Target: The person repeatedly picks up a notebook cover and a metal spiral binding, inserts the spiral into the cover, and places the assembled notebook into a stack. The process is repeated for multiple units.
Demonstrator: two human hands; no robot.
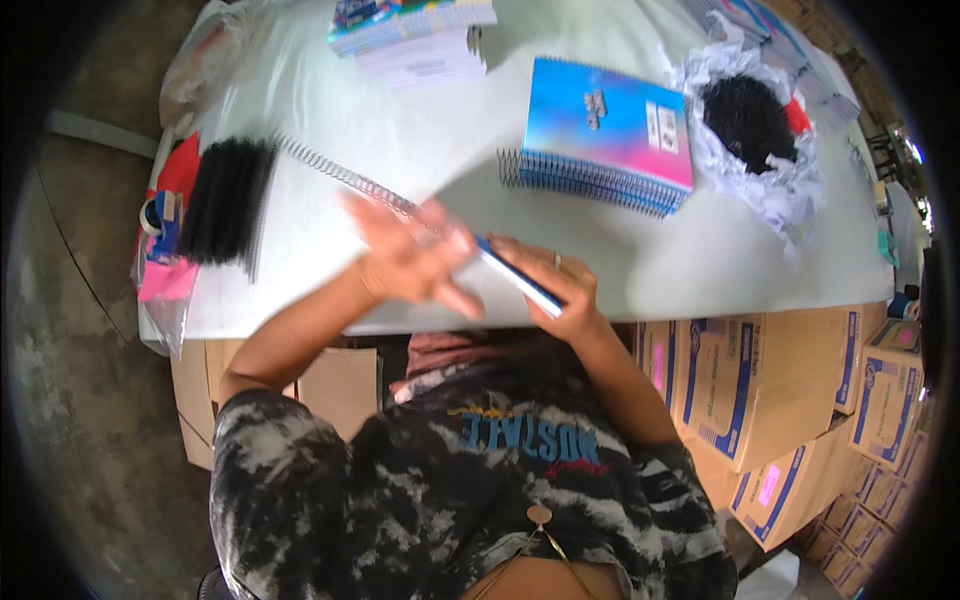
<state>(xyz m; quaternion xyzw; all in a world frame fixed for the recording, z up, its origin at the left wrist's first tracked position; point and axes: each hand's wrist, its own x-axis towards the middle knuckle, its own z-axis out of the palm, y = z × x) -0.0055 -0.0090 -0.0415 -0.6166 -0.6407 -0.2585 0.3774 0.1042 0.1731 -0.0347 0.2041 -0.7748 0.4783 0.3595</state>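
Observation:
My right hand (556, 284) grips a thin notebook (520, 278), held edge-up so that its pale page edges and dark blue cover edge show. A long dark wire spiral coil (345, 177) runs from the notebook's upper end out to the upper left, its free tail over the table. Against the coil, near where it meets the notebook, is my left hand (415, 250). Motion blurs it, but its fingers are spread and the thumb stands apart. How far the coil goes into the notebook is hidden by my hands.
On the white-covered table (400, 310) lie a bundle of black coils (230, 200), a tape roll (152, 214), a stack of blue-pink spiral notebooks (610, 130) and a paper stack (425, 55). Crumpled wrapping (775, 195) surrounds a black tangled heap (750, 120). Cardboard boxes (770, 380) stand below right.

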